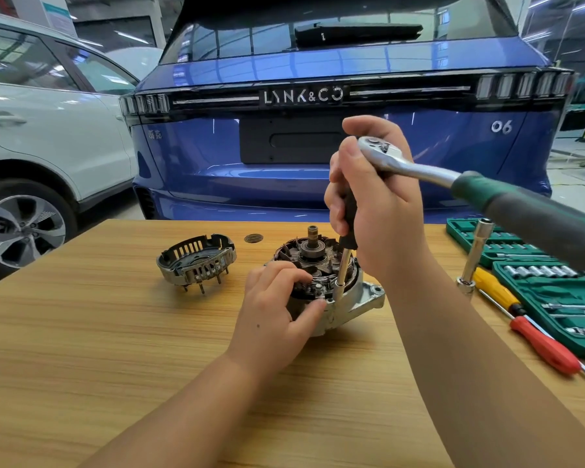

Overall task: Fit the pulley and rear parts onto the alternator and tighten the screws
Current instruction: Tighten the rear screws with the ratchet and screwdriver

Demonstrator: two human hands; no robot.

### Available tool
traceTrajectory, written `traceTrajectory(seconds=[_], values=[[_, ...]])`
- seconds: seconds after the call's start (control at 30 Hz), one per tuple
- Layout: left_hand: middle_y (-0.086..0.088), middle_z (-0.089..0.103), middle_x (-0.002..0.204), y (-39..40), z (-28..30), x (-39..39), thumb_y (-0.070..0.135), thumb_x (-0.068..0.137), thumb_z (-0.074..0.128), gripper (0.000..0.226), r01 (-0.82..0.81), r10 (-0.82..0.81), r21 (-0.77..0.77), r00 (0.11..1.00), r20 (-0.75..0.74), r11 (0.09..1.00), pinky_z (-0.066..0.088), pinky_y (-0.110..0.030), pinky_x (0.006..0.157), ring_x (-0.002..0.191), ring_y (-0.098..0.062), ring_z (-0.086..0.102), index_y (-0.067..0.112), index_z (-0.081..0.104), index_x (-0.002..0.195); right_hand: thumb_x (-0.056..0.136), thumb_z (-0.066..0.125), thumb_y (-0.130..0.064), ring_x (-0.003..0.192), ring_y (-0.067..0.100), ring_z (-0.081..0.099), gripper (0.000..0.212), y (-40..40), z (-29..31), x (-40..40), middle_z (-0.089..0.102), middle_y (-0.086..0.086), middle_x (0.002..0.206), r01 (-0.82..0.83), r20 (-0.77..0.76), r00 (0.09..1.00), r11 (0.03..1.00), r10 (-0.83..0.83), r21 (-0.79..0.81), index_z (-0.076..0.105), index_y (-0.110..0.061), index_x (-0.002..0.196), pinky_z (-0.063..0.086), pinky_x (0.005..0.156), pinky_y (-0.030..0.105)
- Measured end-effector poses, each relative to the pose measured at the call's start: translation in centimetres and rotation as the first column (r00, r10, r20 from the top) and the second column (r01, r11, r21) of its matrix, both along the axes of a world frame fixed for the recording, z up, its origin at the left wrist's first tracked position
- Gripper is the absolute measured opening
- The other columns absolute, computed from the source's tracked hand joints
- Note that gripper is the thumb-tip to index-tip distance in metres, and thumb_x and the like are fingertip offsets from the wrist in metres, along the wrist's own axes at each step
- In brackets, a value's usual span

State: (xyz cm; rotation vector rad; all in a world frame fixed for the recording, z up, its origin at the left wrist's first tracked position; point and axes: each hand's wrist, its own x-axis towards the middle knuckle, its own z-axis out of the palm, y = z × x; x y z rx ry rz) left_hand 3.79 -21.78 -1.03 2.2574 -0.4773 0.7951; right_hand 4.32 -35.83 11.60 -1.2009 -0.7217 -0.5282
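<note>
The alternator (355, 300) stands shaft-up on the wooden table (115, 332), its windings and rotor exposed. My left hand (277, 315) grips its near-left side, thumb on the rim. My right hand (375, 204) curls round a black-handled socket driver (344, 265) standing upright, its socket seated on a screw at the housing's front edge. A ratchet wrench (453, 184) with a green and grey handle sits on top of the driver and juts out to the right. The rear cover (196, 261), a slotted metal ring with pins, lies apart to the left.
A green socket set case (554, 298) lies open at the table's right edge. Yellow and red screwdrivers (527, 322) and an upright extension bar (473, 258) rest beside it. A small dark disc (253, 238) lies behind the alternator. A blue car and a white car stand beyond the table.
</note>
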Motion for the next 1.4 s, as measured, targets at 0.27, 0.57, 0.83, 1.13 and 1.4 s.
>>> traceTrajectory(seconds=[0.27,0.57,0.83,1.13,1.4], values=[[0.033,0.047,0.107,0.4,0.1,0.2,0.047,0.081,0.069,0.031,-0.011,0.011,-0.018,1.0,-0.004,1.0,0.029,-0.028,0.091,0.107,0.004,0.036,0.03,0.068,0.107,0.091,0.04,-0.04,0.044,0.019,0.039,0.024,-0.2,0.2,0.6,0.048,0.003,0.075,-0.194,-0.219,0.957,0.981,0.191,0.006,0.043,-0.017,0.087,0.034,0.045,0.025],[0.018,0.039,0.15,0.6,-0.1,0.8,0.045,0.084,0.065,0.023,0.152,-0.162,-0.096,0.981,-0.104,0.984,0.018,-0.032,0.118,0.148,0.001,0.015,0.038,0.057,0.105,0.087,0.049,-0.033,0.046,0.022,0.046,0.021,0.2,0.0,0.8,0.053,0.006,0.066,-0.167,-0.305,0.936,0.985,0.174,0.048,0.049,-0.012,0.085,0.038,0.045,0.029],[0.024,0.039,0.136,0.3,-0.9,1.4,0.058,0.083,0.053,0.031,0.135,-0.144,-0.104,0.986,-0.081,0.985,0.014,-0.022,0.114,0.147,0.005,0.012,0.04,0.052,0.108,0.089,0.039,-0.038,0.042,0.018,0.041,0.042,0.3,-0.5,0.5,0.053,0.002,0.066,-0.264,-0.394,0.861,0.945,0.321,0.193,0.061,-0.028,0.055,0.031,0.042,0.021],[0.017,0.041,0.14,0.1,-1.7,1.8,0.057,0.085,0.051,0.046,0.097,-0.101,-0.083,0.994,-0.046,0.992,0.015,-0.028,0.115,0.148,0.001,0.012,0.027,0.063,0.118,0.091,0.037,-0.027,0.05,0.02,0.048,0.052,0.2,0.3,0.8,0.056,0.004,0.065,-0.288,-0.499,0.796,0.939,0.343,0.185,0.062,-0.022,0.046,0.039,0.051,0.026],[0.007,0.046,0.144,-0.2,-2.0,1.7,0.056,0.085,0.052,0.045,0.059,-0.062,-0.101,0.998,-0.025,0.993,0.022,-0.038,0.117,0.149,-0.007,0.017,0.026,0.064,0.116,0.092,0.04,-0.025,0.044,0.017,0.046,0.051,0.0,1.0,1.3,0.062,0.007,0.063,-0.272,-0.688,0.67,0.955,0.277,0.119,0.061,-0.017,0.046,0.038,0.043,0.022]])
